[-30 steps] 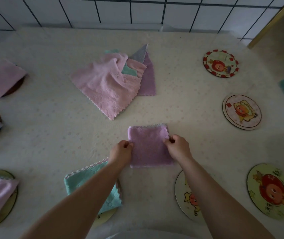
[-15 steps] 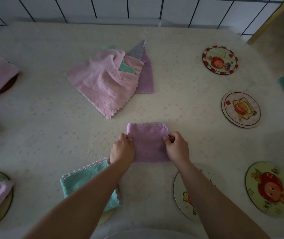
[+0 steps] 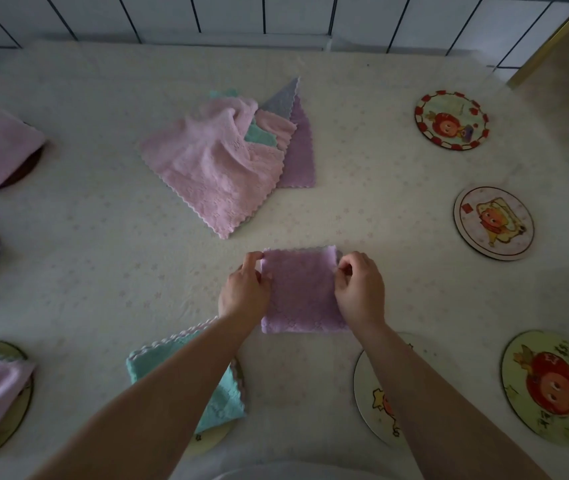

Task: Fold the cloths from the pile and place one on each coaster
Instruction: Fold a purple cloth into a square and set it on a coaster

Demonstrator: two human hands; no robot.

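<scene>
Currently both hands, left (image 3: 245,292) and right (image 3: 359,289), pinch the folded purple cloth (image 3: 300,292) flat on the desk (image 3: 103,254). Right forearm hides part of nearest coaster (image 3: 376,400); coaster print unreadable.

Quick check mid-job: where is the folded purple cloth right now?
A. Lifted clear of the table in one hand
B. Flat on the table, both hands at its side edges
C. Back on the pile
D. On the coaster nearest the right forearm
B: the folded purple cloth lies on the table, with the left hand and right hand at its sides.
</scene>
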